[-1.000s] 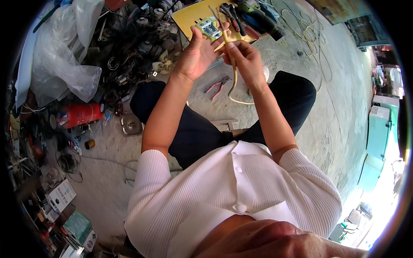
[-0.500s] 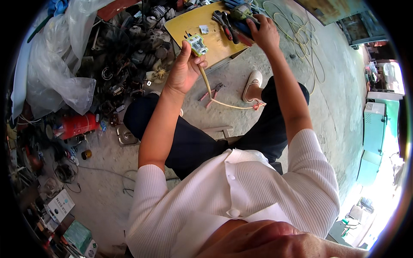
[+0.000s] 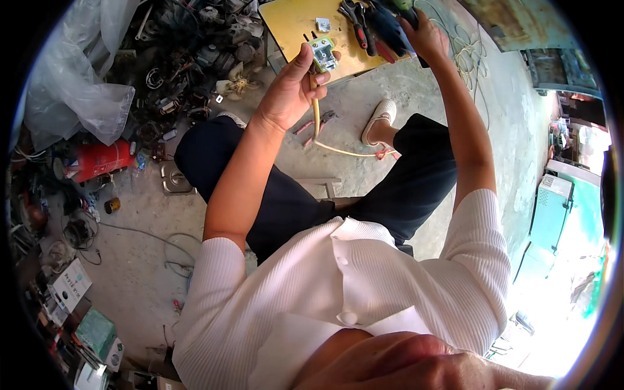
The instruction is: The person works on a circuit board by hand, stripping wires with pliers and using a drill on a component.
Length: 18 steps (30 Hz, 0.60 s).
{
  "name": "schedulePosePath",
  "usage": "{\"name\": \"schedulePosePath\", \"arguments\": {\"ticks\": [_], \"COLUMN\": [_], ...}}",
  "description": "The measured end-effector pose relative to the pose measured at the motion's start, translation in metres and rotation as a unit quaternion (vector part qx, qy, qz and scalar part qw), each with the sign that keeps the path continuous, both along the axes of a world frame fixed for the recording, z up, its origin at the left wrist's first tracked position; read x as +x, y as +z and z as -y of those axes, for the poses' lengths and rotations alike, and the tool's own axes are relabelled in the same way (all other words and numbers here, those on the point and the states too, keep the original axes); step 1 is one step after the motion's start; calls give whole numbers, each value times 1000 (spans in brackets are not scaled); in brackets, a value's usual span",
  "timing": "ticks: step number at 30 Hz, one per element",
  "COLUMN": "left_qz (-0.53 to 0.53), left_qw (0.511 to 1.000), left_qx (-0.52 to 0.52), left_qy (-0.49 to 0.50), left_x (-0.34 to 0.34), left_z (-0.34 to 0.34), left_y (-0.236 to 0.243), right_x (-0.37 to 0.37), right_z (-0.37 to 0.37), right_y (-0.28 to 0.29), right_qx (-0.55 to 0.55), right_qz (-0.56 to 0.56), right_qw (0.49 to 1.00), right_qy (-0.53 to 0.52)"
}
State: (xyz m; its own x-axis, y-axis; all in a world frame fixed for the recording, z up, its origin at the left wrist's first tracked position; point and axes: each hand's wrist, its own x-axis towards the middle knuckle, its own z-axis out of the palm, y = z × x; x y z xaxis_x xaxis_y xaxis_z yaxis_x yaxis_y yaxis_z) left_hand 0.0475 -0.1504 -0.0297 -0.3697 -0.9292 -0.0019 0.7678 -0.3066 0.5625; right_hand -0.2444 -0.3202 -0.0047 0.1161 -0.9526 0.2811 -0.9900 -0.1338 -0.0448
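My left hand (image 3: 288,94) is closed around an opened electric plug (image 3: 323,54), its light green-edged housing facing up and its prongs pointing away. A yellowish cord (image 3: 316,117) hangs from the plug, bends, and runs right to a reddish end. My right hand (image 3: 429,40) grips a green power tool with a dark handle (image 3: 407,12), which looks like a cordless drill and is partly cut off by the upper picture edge. A small pale square piece (image 3: 322,25) lies on the yellow board (image 3: 286,23), beside red-and-black-handled pliers (image 3: 357,29).
Another pair of red-handled pliers (image 3: 316,125) lies on the floor between my feet. Piled metal parts (image 3: 201,58) and clear plastic sheeting (image 3: 71,84) crowd the left, near a red cylinder (image 3: 101,160). A coiled pale hose (image 3: 467,55) lies at the far right.
My right hand has lifted the green tool off the board, moving right and away. My left hand still holds the plug, now slightly farther right in the picture. The whole view has shifted.
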Motion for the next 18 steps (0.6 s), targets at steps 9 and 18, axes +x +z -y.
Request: {"name": "schedulePosePath", "arguments": {"ticks": [9,18], "left_qz": [-24,52], "left_qw": [999,996], "left_qx": [42,59], "left_qy": [9,43], "left_x": [-8,-29], "left_z": [11,19], "left_y": [-5,-17], "right_x": [36,38], "right_z": [-149,-239], "right_y": [101,100], "right_qx": [168,319], "right_qz": [696,508], "right_qw": [690,797], "right_qy": [111,65]}}
